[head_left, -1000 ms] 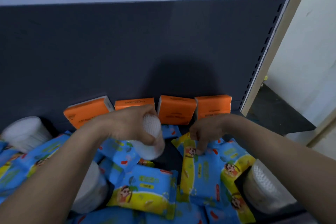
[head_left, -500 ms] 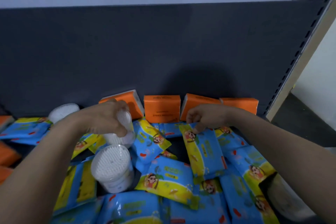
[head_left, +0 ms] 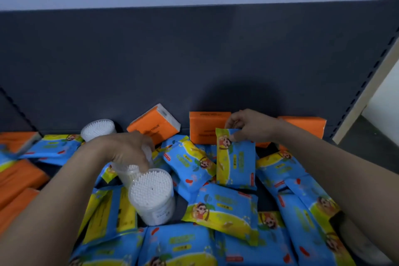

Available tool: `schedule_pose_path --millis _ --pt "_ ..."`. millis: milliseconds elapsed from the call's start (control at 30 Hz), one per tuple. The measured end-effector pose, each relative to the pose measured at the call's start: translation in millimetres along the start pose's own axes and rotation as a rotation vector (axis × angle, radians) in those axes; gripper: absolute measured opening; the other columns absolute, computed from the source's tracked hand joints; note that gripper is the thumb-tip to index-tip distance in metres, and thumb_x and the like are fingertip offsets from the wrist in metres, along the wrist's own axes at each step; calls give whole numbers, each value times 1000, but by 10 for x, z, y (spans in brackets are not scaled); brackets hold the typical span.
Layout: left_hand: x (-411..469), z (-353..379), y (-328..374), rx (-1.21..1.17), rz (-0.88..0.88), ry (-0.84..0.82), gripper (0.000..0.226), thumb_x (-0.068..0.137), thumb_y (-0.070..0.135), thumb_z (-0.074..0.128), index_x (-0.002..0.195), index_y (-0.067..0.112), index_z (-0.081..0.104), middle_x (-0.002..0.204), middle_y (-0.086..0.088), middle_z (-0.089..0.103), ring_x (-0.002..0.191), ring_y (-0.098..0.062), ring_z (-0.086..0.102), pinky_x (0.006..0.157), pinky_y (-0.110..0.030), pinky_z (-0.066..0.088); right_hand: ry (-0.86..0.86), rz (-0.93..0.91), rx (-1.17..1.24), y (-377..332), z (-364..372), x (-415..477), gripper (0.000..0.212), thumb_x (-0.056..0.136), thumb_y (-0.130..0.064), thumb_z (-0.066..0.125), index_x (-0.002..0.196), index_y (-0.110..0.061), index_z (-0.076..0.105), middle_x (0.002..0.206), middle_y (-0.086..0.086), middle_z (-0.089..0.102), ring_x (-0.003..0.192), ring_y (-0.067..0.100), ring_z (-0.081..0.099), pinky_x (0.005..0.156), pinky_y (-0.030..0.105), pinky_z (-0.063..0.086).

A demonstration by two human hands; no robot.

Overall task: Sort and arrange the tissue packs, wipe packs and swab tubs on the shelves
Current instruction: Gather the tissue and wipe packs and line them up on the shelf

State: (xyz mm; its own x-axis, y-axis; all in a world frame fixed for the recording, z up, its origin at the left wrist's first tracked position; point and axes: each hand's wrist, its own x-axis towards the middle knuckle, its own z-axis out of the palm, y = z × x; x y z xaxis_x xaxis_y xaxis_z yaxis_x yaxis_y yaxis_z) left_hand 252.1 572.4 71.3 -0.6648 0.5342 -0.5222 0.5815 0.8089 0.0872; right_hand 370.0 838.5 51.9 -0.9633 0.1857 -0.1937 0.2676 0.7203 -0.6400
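On the shelf (head_left: 181, 204), the left hand (head_left: 127, 149) is gripping a swab tub (head_left: 126, 174) and the right hand (head_left: 248, 125) is pinching a wipe pack (head_left: 235, 162). Crowded this close, the gripped tub is probably risking toppling the upright tub (head_left: 151, 196).

Right hand (head_left: 251, 125) raised wipe pack (head_left: 235, 162) by top edge; left hand (head_left: 127, 149) lowered swab tub (head_left: 124, 173).

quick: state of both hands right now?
Left hand: grip closed round a swab tub, blurred.
Right hand: pinching the top edge of a wipe pack.
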Motion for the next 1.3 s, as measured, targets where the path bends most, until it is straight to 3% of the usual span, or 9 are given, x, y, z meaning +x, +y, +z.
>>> schedule_pose_path --millis 200,300,533,700,833,933,1100,1233,1300 --pt "108 48 231 -79 237 295 46 76 32 70 120 24 55 117 5 56 105 -12 53 89 -24 43 -76 84 -167 3 44 -41 36 83 -25 71 116 -27 57 111 -4 55 101 23 59 78 36 53" --pt "268 152 495 -70 384 262 42 82 23 66 122 26 54 127 8 52 113 -12 50 93 -27 43 -118 148 -213 33 33 -92 57 77 -20 76 126 -32 51 120 -7 45 110 22 52 87 37 51" --pt "658 224 1002 -78 582 171 40 88 18 60 127 19 53 137 3 48 125 -16 46 95 -25 42 25 281 -112 209 -132 -374 28 67 -27 82 87 -9 74 82 4 71 77 18 63 71 30 50" --pt "927 288 1344 101 531 142 55 87 25 63 137 17 43 142 -4 44 126 -23 44 100 -32 40 146 366 252 446 -339 -628 35 76 -9 73 110 -12 64 102 15 71 90 29 70 79 45 58" --pt "1048 324 1467 292 438 192 61 77 30 73 131 13 48 131 -9 52 116 -27 53 95 -38 46 147 374 411 617 -455 -777 28 81 -4 70 108 -10 66 98 12 74 86 21 72 73 37 60" --pt "1079 339 1543 386 422 184 64 72 29 77 127 11 51 126 -8 54 112 -26 54 91 -38 49 193 419 394 715 -443 -753 36 79 -6 73 113 -1 62 100 15 72 83 20 71 61 28 59" --pt "1045 347 1561 455 460 298 38 81 23 67 116 11 56 117 -8 58 102 -25 58 76 -31 47 181 432 360 746 -445 -633 37 77 0 73 112 2 61 96 13 71 82 20 70 62 25 59" --pt "970 265 1516 426 470 425 24 82 18 59 106 13 60 108 -8 62 97 -26 60 67 -31 42 196 405 79 693 -493 -547 37 73 -13 77 109 -5 67 104 9 70 95 23 66 86 34 55" --pt "941 216 1433 314 491 465 24 79 16 56 102 17 63 104 -5 64 96 -25 60 70 -33 45 220 383 78 662 -504 -515 35 75 -11 75 108 -5 66 108 13 69 98 25 64 81 33 51"
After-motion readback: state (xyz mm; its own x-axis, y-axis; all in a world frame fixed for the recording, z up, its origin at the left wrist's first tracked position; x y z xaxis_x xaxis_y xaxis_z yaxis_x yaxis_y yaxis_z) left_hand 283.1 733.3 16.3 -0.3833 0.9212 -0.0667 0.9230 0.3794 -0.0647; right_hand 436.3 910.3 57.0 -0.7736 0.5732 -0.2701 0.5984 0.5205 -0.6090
